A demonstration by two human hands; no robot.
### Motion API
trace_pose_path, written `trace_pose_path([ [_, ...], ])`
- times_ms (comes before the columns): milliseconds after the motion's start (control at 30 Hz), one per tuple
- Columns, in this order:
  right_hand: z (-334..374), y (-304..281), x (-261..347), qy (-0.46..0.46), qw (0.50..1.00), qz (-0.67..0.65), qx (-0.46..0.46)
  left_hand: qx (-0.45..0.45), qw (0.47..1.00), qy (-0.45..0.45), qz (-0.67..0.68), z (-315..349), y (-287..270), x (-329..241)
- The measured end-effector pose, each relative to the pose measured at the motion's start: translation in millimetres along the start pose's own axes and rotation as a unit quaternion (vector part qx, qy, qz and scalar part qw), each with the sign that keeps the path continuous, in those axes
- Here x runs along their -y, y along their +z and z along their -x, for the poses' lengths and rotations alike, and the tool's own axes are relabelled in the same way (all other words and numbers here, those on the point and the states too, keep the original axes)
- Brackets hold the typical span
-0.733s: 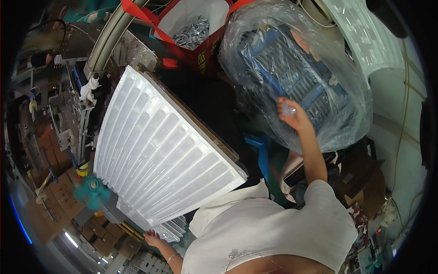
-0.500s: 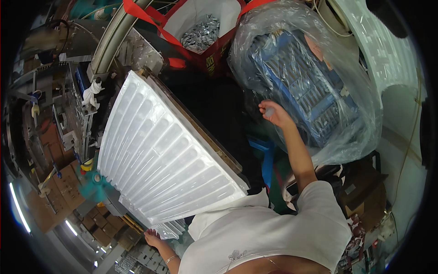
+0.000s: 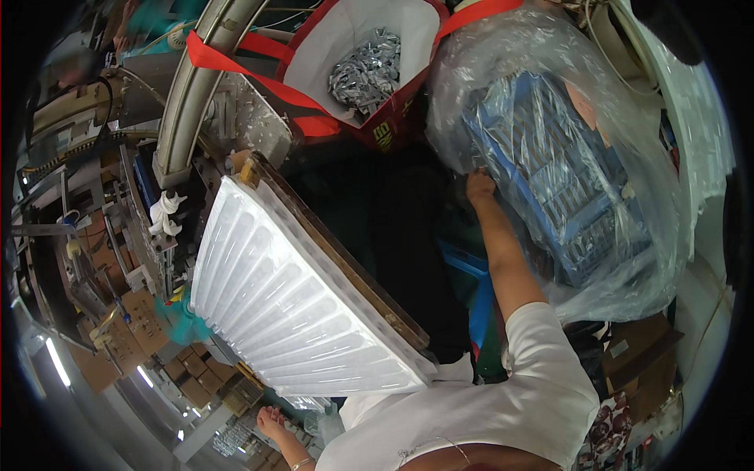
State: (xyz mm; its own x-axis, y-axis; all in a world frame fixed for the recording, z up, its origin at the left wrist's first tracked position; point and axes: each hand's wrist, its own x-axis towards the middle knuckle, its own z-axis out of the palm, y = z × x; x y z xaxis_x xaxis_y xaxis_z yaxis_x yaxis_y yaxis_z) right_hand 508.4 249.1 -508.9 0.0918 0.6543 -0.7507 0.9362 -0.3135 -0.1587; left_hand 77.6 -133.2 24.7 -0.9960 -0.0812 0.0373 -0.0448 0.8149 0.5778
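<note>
My right hand (image 3: 480,185) reaches forward to the near left edge of a clear plastic bag (image 3: 660,271). Its fingers are bunched together, and whatever they hold is hidden. Inside the bag lies a blue slotted plastic crate (image 3: 550,169). My left hand (image 3: 271,421) is low at the left, fingers loosely bent and apart, with nothing seen in it. Just above that hand is the lower corner of a white ribbed plastic tray (image 3: 275,306), which lies tilted along a brown board (image 3: 345,271).
A red bag (image 3: 428,74) with a white lining holds many small silvery metal pieces (image 3: 367,74). A curved metal machine frame (image 3: 188,98) rises at the left. Cardboard boxes (image 3: 137,322) stand beyond it. A brown carton (image 3: 644,357) sits at the right.
My right hand has moved from in front of the bag to its edge; a small pale thing seen in its fingers before is now hidden. My left hand has come away from the tray corner.
</note>
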Motion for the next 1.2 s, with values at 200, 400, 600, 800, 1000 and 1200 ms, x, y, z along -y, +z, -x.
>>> trace_pose_path([
  [200,25,18,-26,-0.027,0.996,0.082,-0.001,0.009,1.000,-0.022,-0.009,22,7,-2],
  [400,44,46,-62,-0.045,0.982,0.134,0.124,0.060,0.996,-0.062,-0.008,24,10,16],
  [600,32,126,-158,-0.076,0.962,0.259,0.028,0.185,0.980,-0.074,0.012,30,32,37],
  [800,90,57,-144,-0.159,0.968,0.188,0.039,0.178,0.973,-0.116,0.095,45,30,86],
  [1000,122,-47,-95,-0.198,0.927,-0.236,-0.215,0.206,0.955,-0.164,0.138,52,66,187],
  [1200,207,-232,-37,-0.313,0.716,-0.465,-0.415,0.256,0.955,0.043,-0.147,90,109,304],
])
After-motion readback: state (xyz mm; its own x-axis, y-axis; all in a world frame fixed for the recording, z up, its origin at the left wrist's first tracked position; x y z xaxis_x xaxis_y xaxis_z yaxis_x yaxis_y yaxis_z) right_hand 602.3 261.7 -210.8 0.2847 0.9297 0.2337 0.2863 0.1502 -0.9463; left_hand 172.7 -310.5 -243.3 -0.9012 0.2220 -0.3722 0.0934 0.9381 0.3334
